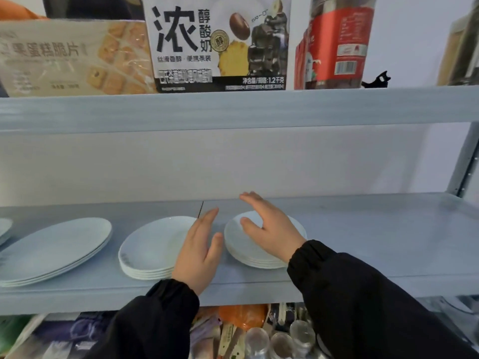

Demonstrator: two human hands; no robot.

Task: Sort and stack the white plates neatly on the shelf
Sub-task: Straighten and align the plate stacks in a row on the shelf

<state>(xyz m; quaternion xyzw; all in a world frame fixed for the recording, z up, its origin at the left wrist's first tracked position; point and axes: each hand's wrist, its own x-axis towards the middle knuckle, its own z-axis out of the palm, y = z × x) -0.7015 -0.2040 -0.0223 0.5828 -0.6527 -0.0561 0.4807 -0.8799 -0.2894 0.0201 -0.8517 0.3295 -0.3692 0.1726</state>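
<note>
While both hands are at the middle shelf (375, 242), three sorted piles stand on it: large plates (57, 244) at left, medium plates (153, 244) in the centre, small plates (241, 251) just right of centre. A further plate edge (4, 226) shows at the far left.

Left hand (199, 251): fingers straight, holding nothing, between the medium and small piles. Right hand (269, 229): spread wide over the small pile, gripping nothing; contact cannot be told.

Judgement: step is squaring the small pile. Press the rims from both sides, palms flat, nudge rather than lift, and keep it back from the front lip.

Writing, upper shelf: carton (217, 42) reads "浓醇酸奶", "丝滑香醇·便携条装", "1.2千克". Biscuit box (72, 58) reads "蛋糕脆片". Red jar (342, 40): barcode, text illegible.
</note>
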